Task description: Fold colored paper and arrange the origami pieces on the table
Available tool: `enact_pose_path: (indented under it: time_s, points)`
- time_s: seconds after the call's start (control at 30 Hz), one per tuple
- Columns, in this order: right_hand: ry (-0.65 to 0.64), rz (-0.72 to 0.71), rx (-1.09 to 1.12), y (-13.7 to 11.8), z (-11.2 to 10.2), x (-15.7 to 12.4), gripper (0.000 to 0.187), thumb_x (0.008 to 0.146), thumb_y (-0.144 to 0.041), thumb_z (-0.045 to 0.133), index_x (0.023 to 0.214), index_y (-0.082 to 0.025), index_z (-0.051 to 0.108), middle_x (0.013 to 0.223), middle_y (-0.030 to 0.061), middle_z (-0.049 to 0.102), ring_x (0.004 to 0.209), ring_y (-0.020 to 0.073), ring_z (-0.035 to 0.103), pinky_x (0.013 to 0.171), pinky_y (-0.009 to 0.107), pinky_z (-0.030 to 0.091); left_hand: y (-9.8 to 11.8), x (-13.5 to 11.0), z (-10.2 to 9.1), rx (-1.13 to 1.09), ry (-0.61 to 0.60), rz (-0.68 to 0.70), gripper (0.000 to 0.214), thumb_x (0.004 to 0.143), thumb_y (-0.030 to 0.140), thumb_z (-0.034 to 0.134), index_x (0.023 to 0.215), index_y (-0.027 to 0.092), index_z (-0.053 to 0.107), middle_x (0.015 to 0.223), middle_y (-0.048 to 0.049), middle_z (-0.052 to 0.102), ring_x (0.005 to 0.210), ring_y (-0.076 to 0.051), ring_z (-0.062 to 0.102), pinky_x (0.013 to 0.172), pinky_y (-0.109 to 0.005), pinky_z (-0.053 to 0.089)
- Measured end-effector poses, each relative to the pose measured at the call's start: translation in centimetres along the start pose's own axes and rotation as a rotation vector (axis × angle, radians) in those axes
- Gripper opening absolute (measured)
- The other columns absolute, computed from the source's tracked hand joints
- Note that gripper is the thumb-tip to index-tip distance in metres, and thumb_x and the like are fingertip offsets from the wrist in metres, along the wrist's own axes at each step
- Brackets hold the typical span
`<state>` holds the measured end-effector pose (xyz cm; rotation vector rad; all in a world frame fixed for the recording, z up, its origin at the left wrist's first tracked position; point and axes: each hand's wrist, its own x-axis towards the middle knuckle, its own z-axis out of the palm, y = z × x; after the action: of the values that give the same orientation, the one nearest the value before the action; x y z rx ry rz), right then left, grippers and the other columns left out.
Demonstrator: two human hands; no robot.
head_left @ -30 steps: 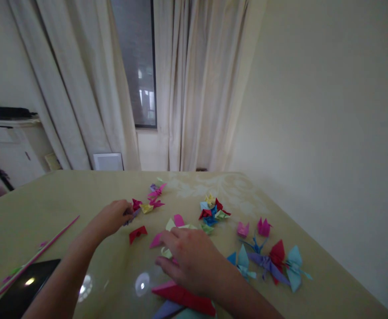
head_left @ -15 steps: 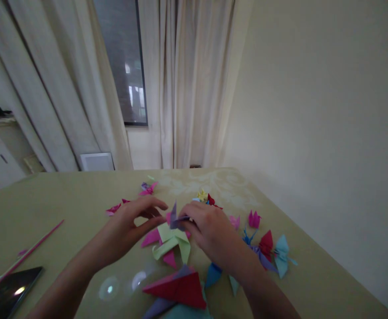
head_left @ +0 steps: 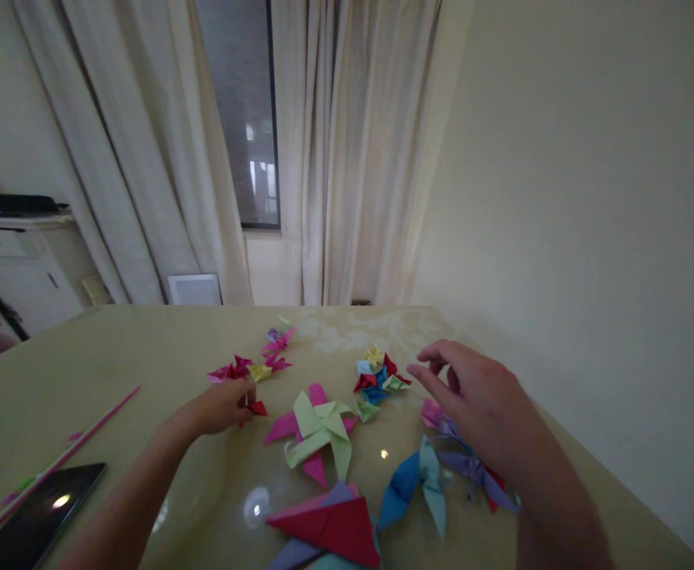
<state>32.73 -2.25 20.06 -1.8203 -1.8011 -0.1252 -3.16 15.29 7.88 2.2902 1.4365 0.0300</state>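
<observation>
My left hand (head_left: 223, 405) is low over the table left of centre, its fingers curled round a small red origami piece (head_left: 257, 408). The fingers partly hide that piece. On the right, my right hand (head_left: 471, 388) hovers with thumb and fingers apart and nothing visible between them. Beneath it lie a purple origami crane (head_left: 471, 469) and a pink folded piece (head_left: 432, 413). Between the hands sits a green and pink paper pinwheel (head_left: 323, 427). A cluster of small folded pieces (head_left: 375, 378) in several colours lies left of my right fingertips.
Red and purple paper planes (head_left: 335, 529) lie at the near edge. Blue and teal cranes (head_left: 411, 484) rest beside them. At the left are a pink stick (head_left: 79, 440) and a dark tablet (head_left: 43, 507). Pink folded pieces (head_left: 279, 342) lie farther back. A wall (head_left: 590, 237) borders the right.
My hands have moved apart from above the pinwheel, left hand to the red piece, right hand rightward. The purple crane has left my right fingers. The camera view has shifted slightly.
</observation>
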Motion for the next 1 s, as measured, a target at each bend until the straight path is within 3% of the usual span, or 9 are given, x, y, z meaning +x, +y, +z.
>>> enact_pose_path:
  time_s: [0.13,0.23,0.4,0.5,0.57,0.67,0.77,0.87,1.0]
  points:
    - [-0.193,-0.226,0.162,-4.0,3.5,0.6,0.020,0.102,-0.030,0.065,0.120,-0.023,0.069,0.112,0.0061,0.074,0.097,0.0220,0.072,0.082,0.032,0.051,5.0,-1.4,-0.6,-0.282,0.032,0.271,0.023,0.097,0.038,0.057,0.103,0.022,0.072,0.100,-0.0051,0.078,0.090,-0.021,0.072,0.077,-0.029,0.052]
    - [-0.369,-0.359,0.147,-5.8,6.0,0.8,0.026,0.102,-0.023,0.066,0.128,-0.023,0.066,0.125,0.0070,0.069,0.108,0.0224,0.070,0.088,0.032,0.052,8.9,-2.1,0.2,-0.642,-0.010,0.476,0.028,0.097,0.044,0.062,0.105,0.020,0.075,0.100,-0.0059,0.076,0.089,-0.021,0.068,0.075,-0.028,0.052]
    - [-0.399,-0.341,0.128,-5.8,7.4,0.7,0.009,0.102,-0.022,0.066,0.110,-0.020,0.070,0.110,0.0048,0.071,0.097,0.0216,0.070,0.083,0.031,0.051,10.7,-1.8,1.9,-0.908,-0.035,0.462,0.029,0.092,0.046,0.073,0.101,0.019,0.079,0.099,-0.0051,0.076,0.090,-0.020,0.067,0.078,-0.027,0.052]
    - [-0.351,-0.333,0.159,-5.5,7.6,0.9,0.010,0.102,-0.014,0.062,0.106,-0.019,0.070,0.107,0.0051,0.071,0.095,0.0199,0.069,0.083,0.029,0.049,9.7,-1.1,2.0,-0.972,-0.073,0.466,0.036,0.092,0.051,0.073,0.109,0.020,0.079,0.103,-0.0068,0.078,0.096,-0.021,0.069,0.085,-0.031,0.055]
    - [-0.332,-0.320,0.149,-5.0,7.9,1.4,0.014,0.100,-0.009,0.060,0.102,-0.018,0.070,0.104,0.0054,0.071,0.094,0.0195,0.069,0.083,0.029,0.049,8.4,-0.3,1.8,-0.876,-0.012,0.432,0.043,0.097,0.055,0.064,0.118,0.020,0.076,0.107,-0.0081,0.078,0.099,-0.022,0.071,0.087,-0.033,0.057]
    - [-0.279,-0.255,0.101,-3.4,8.5,2.7,0.014,0.098,-0.007,0.060,0.099,-0.018,0.070,0.101,0.0060,0.072,0.093,0.0201,0.068,0.084,0.029,0.049,5.0,1.3,1.6,-0.470,0.325,0.173,0.043,0.102,0.051,0.053,0.126,0.022,0.072,0.124,-0.0106,0.076,0.115,-0.027,0.069,0.100,-0.039,0.055]
    - [-0.190,-0.147,0.038,-0.8,8.9,4.1,0.017,0.100,-0.009,0.056,0.102,-0.018,0.070,0.103,0.0070,0.072,0.096,0.0210,0.070,0.087,0.031,0.050,0.5,2.3,1.8,-0.217,0.557,-0.122,0.052,0.097,0.040,0.056,0.142,0.014,0.059,0.157,-0.0242,0.051,0.146,-0.044,0.043,0.117,-0.064,0.035]
    - [-0.123,-0.048,-0.008,1.6,8.9,4.8,0.022,0.101,-0.012,0.050,0.110,-0.017,0.070,0.116,0.0108,0.070,0.098,0.0210,0.072,0.089,0.033,0.052,-3.6,2.2,2.1,-0.095,0.550,-0.306,0.065,0.089,0.040,0.064,0.148,0.016,0.052,0.167,-0.0275,0.035,0.151,-0.055,0.029,0.112,-0.075,0.031]
    - [-0.042,-0.050,-0.005,2.1,8.5,4.6,0.025,0.101,-0.017,0.050,0.117,-0.018,0.069,0.123,0.0122,0.068,0.101,0.0233,0.072,0.089,0.036,0.055,-6.2,2.0,2.2,-0.009,0.398,-0.287,0.039,0.084,0.038,0.067,0.120,0.022,0.067,0.133,-0.0171,0.067,0.125,-0.039,0.062,0.103,-0.051,0.048]
